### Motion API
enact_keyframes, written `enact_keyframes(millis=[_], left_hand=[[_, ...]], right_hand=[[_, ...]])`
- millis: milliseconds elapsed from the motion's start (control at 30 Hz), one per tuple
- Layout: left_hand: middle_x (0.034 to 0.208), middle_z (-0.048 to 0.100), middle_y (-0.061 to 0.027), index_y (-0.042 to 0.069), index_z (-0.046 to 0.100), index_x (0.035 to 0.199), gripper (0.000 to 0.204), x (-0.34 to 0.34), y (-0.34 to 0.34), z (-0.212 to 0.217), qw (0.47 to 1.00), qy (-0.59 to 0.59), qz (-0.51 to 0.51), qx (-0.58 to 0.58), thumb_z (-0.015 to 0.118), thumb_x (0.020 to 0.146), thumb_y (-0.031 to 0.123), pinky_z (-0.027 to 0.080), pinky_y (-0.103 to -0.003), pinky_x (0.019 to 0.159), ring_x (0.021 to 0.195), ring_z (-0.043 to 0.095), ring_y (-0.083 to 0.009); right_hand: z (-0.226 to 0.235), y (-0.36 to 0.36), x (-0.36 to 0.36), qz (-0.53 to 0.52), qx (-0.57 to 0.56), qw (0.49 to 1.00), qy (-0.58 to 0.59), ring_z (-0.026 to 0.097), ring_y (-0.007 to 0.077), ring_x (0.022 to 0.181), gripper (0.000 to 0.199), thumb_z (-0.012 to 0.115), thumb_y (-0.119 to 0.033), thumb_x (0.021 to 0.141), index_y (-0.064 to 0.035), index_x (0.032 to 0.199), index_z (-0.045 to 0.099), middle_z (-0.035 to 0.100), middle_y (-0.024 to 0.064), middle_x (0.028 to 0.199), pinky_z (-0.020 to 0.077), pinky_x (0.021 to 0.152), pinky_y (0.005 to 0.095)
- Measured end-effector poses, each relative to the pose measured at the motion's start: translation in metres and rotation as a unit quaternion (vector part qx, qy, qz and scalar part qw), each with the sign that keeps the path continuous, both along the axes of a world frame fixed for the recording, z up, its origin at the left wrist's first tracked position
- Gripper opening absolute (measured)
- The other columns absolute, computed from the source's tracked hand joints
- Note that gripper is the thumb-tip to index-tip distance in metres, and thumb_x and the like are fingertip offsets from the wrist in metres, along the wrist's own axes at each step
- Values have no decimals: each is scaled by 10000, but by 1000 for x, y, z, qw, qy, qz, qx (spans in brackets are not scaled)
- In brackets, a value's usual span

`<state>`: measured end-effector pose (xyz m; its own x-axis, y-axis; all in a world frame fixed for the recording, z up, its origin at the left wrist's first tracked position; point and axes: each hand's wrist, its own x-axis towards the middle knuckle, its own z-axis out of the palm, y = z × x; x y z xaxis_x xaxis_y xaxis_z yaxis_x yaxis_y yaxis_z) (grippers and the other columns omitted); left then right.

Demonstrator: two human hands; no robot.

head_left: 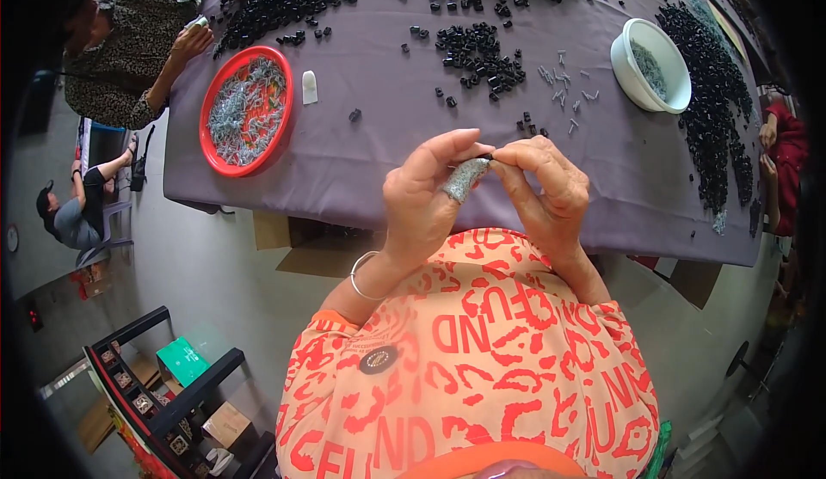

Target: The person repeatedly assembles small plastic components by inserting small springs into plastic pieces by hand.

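Note:
Both my hands meet above the near edge of the table. My left hand [419, 188], with a bracelet at the wrist, pinches a small black part [485, 157]; a grey speckled cover [465, 179] wraps its thumb. The fingertips of my right hand [551, 188] close on the same black part from the right. Whether they also hold a small pin is hidden. Just beyond my hands lie a few loose black parts [531, 125], a larger cluster of black parts [482, 58] and several thin grey pins [561, 86].
On the purple-grey tablecloth [370, 92] stand a red basin [237, 170] of grey pins and a white bowl [633, 88] of pins. A white finger cover [310, 88] lies near the basin. Big black heaps [710, 126] line the table's sides. Co-workers [120, 58] work at left and right.

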<state>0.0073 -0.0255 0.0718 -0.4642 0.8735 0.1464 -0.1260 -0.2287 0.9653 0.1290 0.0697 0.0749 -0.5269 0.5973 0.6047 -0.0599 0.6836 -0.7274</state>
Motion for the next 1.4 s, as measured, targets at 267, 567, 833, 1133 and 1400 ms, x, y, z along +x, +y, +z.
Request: enact_keyframes(millis=[267,567,833,1133,1400], left_hand=[[1021,648,-136,-66,516,1177,322,-4,-2,-1,994,-87,-28,-66,563,859,-91,532,-250,748,912,631,-157],[1016,663,-129,-56,545,1149,304,-7,-6,-11,986,-126,-62,-93,583,847,-49,539,-250,743,893,648,-151],[982,643,-139,-24,552,1122,271,-14,-6,-22,941,-324,-93,-34,610,859,7,545,-269,695,853,649,-191],[991,634,-171,-12,547,1131,258,-25,-16,-29,915,-386,-105,58,579,879,29,562,-292,660,830,656,-220],[996,637,-175,-14,545,1142,271,-27,-21,-29,919,-381,-78,67,581,876,24,563,-288,660,834,656,-220]], right_hand=[[-4,-7,4,30,-99,995,8,600,170,734,175,617,147,767,25,892,613,627,98,820,469,637,266],[-20,-7,10,69,-154,986,11,576,160,726,153,608,141,780,27,882,604,606,86,833,459,634,249],[-10,0,5,72,-88,993,-33,578,148,701,131,641,71,778,25,900,628,608,100,816,463,616,253],[-64,55,-51,-43,-21,992,-121,569,179,703,113,631,-19,802,-51,909,651,597,44,828,452,641,287],[-100,57,-98,-134,230,902,-339,530,213,871,164,684,-207,727,-130,856,621,562,12,880,391,726,377]])
